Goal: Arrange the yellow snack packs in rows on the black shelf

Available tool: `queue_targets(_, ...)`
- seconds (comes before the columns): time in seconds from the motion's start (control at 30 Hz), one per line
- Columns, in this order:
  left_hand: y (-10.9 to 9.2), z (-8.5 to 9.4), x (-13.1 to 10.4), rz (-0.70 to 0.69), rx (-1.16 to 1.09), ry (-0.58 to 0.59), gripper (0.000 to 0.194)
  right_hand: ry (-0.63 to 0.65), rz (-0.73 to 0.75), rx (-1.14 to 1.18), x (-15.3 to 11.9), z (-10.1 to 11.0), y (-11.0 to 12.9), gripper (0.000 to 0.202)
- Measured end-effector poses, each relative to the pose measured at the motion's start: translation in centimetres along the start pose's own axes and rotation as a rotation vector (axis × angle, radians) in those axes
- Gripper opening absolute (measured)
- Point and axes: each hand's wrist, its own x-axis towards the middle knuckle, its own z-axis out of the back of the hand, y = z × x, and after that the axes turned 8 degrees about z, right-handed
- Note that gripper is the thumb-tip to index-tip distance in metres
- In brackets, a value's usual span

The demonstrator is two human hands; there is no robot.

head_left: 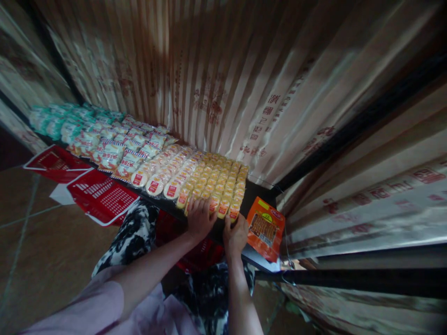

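Observation:
Rows of small yellow packets (216,179) stand at the right part of a dark shelf. My left hand (200,217) rests on the front ends of these rows, its fingers bent over the packets. Beside it, my right hand (236,234) touches the front packet of the rightmost row with its fingertips; its palm side is hidden. To the left of the yellow rows are round white packets (154,186) with red labels. An orange bag (266,229) lies to the right of my right hand.
White snack bags (111,153) and green bags (54,125) fill the shelf's left part. Red printed sheets (104,197) hang at the front edge. Behind is a pleated printed curtain (209,83); a black bar (349,283) extends to the right.

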Motion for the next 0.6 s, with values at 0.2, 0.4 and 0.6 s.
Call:
queue_targets(0.2,0.3,-0.7,-0.2,-0.007,0.005,0.014,0.037,0.005,0.013,0.010,-0.1,0.0,-0.1,0.047)
queue_targets(0.4,0.8,-1.4,-0.7,-0.066,0.011,-0.010,0.040,0.012,-0.002,0.010,-0.1,0.1,0.0,0.047)
queue_targets(0.6,0.9,-1.4,-0.7,-0.086,0.047,0.027,0.043,0.007,0.011,0.011,-0.1,0.0,-0.2,0.048)
